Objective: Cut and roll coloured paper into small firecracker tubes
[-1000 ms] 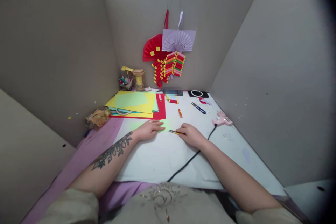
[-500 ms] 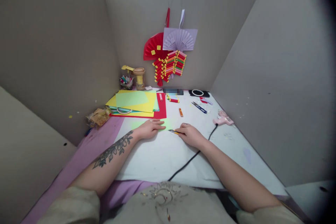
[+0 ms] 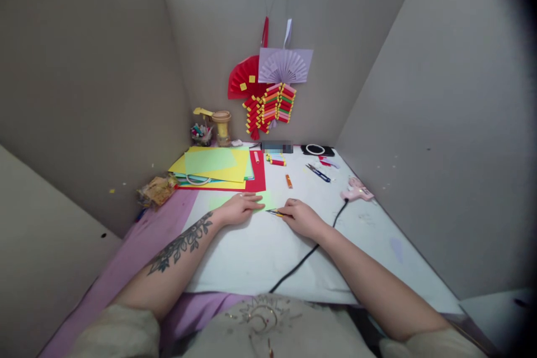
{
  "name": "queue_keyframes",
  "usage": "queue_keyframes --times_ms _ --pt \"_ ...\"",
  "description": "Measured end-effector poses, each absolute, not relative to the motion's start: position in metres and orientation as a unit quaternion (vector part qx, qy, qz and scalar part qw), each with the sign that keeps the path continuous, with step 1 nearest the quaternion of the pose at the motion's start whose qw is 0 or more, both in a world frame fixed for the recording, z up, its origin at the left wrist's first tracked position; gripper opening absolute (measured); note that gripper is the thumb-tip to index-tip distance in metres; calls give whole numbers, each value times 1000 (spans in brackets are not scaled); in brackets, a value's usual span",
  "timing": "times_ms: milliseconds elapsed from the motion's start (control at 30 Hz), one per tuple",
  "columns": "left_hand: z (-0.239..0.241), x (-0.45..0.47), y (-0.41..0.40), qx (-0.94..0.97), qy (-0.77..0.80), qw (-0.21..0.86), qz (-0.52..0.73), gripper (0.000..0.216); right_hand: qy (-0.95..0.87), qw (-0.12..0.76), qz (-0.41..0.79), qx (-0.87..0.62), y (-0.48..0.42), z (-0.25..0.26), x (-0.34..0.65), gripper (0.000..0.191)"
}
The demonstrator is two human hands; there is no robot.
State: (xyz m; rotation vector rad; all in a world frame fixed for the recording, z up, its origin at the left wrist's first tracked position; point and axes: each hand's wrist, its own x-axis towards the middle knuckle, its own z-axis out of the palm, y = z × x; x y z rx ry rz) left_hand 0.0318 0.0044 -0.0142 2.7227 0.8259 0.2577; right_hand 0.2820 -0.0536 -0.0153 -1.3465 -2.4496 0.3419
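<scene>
My left hand [image 3: 239, 208] lies flat, fingers stretched out, on a pale green sheet of paper [image 3: 268, 199] on the white table top [image 3: 260, 251]. My right hand [image 3: 302, 217] is closed around a thin yellow and black tool [image 3: 274, 212], whose tip points left at the lower edge of the green sheet. I cannot tell whether the tool is a pencil or a knife. Both forearms rest on the table.
A stack of coloured paper [image 3: 218, 166] lies at the back left, with jars of pens [image 3: 201, 133] behind it. A pink glue gun [image 3: 356, 190] and its black cord [image 3: 302, 260], blue snips [image 3: 318, 173] and small paper rolls [image 3: 277, 160] lie around. Paper fans [image 3: 272, 67] hang on the cardboard wall.
My right hand has slid a little to the left with the tool. The left hand stays on the green sheet.
</scene>
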Motion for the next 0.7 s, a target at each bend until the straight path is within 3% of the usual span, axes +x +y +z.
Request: queue_keyframes --times_ms 467,600,700 --pt "-23 49 -8 910 375 138 112 46 -848 155 100 -497 -50 -17 288 31" --pt "-17 40 2 914 350 186 87 40 -846 150 101 -501 -50 -15 288 31" --pt "-13 29 8 927 330 165 71 37 -845 150 100 -504 -51 -14 286 29"
